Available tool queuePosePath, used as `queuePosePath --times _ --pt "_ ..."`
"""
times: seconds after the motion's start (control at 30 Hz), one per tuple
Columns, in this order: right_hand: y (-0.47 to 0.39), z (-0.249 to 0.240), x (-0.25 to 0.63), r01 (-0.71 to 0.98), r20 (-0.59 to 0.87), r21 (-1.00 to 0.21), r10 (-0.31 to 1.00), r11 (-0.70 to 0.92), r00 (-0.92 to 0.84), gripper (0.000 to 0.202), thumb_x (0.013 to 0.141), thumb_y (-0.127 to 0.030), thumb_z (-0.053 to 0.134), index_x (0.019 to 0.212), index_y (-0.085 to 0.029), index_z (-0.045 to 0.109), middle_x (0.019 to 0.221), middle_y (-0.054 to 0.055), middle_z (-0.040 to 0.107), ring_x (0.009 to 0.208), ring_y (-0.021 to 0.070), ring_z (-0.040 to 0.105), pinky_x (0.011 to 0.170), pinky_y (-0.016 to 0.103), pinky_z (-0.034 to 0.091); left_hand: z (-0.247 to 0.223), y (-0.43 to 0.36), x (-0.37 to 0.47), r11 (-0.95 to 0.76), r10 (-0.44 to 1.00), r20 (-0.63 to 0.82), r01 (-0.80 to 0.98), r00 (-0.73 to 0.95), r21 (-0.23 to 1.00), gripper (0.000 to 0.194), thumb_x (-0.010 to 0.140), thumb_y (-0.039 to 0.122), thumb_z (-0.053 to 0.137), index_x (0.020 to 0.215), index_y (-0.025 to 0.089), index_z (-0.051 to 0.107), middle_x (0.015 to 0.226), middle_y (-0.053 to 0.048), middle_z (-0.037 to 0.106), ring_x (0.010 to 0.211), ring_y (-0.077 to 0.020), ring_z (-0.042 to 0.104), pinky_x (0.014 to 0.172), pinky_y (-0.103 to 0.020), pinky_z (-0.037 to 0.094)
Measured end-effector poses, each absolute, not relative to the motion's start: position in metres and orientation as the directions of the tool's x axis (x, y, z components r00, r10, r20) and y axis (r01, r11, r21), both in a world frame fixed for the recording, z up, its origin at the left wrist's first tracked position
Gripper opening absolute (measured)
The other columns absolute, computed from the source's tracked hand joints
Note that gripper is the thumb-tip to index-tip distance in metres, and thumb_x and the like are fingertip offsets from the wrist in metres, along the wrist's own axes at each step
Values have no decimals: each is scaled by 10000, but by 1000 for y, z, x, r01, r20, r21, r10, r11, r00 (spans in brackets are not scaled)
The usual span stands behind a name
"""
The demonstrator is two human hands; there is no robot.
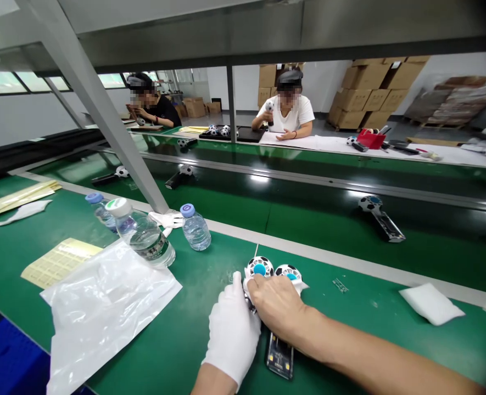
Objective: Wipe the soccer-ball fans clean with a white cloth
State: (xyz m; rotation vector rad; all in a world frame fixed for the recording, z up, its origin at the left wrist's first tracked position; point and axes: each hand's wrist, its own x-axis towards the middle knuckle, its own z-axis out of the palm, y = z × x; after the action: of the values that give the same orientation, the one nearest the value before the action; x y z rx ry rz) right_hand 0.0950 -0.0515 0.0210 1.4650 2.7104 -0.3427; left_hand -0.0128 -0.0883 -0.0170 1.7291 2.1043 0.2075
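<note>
Two football-patterned devices lie side by side on the green table (350, 340). My left hand (232, 329), in a white glove, is closed round the left football device (260, 266), its thumb pointing up beside the ball. Across both handles reaches my bare right hand (278, 307), its fingers curled against the left device. Beneath the right hand lies the right football device (289, 272), its clear dark handle showing toward me. Some white material sticks out beside the right hand; whether its fingers grip it is hidden.
Bottles (196, 227), a white plastic bag (111, 307) and a yellow label sheet (61, 260) lie left. A white pad (432, 303) is right. More devices (380, 218) rest on the green conveyor (308, 219). Two people sit beyond; a slanted metal post (102, 104) stands left.
</note>
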Motion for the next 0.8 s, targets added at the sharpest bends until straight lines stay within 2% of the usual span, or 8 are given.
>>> queuePosePath --times 0.13,0.2,0.3,0.37,0.47,0.6,0.7,0.8 --pt "-45 24 99 857 -162 -281 859 432 -486 218 814 -103 428 794 -136 643 735 108 666 709 239 633 602 306 448 -20 -89 -12 199 972 -187 926 -143 322 620 778 239 420 1378 156 287 1014 -117 553 841 -274 556 692 -372 381" --pt "-42 25 110 833 -181 -425 868 354 -461 213 830 -189 449 778 -175 656 710 50 661 680 180 620 579 244 438 -20 -89 -12 206 972 -176 920 -154 334 628 772 233 426 1378 147 287 1009 -117 554 857 -273 551 700 -368 378" --pt "-44 29 136 625 -305 -779 895 -39 -325 211 820 -317 487 831 -170 638 559 -17 560 455 94 492 421 183 336 -18 -88 -11 225 970 -173 903 -172 366 634 767 219 434 1379 144 282 1012 -114 556 901 -266 541 728 -362 378" --pt "-49 33 159 388 -393 -875 893 -289 -221 288 789 -415 533 856 -146 609 487 -43 478 363 61 359 362 174 228 -14 -87 -11 238 965 -190 898 -178 370 642 755 187 436 1377 141 285 1005 -108 558 916 -260 537 742 -356 378" --pt "-61 41 192 235 -402 -900 907 -367 -123 390 737 -508 591 863 -139 588 509 -37 487 373 42 310 373 167 181 -8 -86 -11 253 958 -223 894 -179 370 659 746 168 443 1383 143 276 1003 -105 560 924 -254 530 751 -350 377" --pt "-82 46 226 245 -419 -879 908 -409 15 446 711 -571 600 893 -163 587 557 -23 499 414 56 325 401 175 196 -8 -85 -12 254 958 -228 884 -173 394 699 738 217 492 1394 177 252 1055 -107 554 952 -257 521 758 -340 377" --pt "-94 37 252 399 -424 -817 903 -415 70 441 741 -612 525 880 -200 597 578 -13 513 416 83 356 414 204 257 -10 -84 -16 262 956 -243 851 -164 456 692 731 265 518 1378 245 272 1089 -87 548 971 -263 522 768 -348 386" --pt "-100 17 284 670 -381 -660 920 -341 93 411 721 -602 525 916 -253 622 650 27 591 521 180 515 494 273 389 -4 -83 -21 311 943 -292 740 -160 597 621 734 273 514 1324 340 330 1147 -43 532 998 -249 520 814 -361 393"
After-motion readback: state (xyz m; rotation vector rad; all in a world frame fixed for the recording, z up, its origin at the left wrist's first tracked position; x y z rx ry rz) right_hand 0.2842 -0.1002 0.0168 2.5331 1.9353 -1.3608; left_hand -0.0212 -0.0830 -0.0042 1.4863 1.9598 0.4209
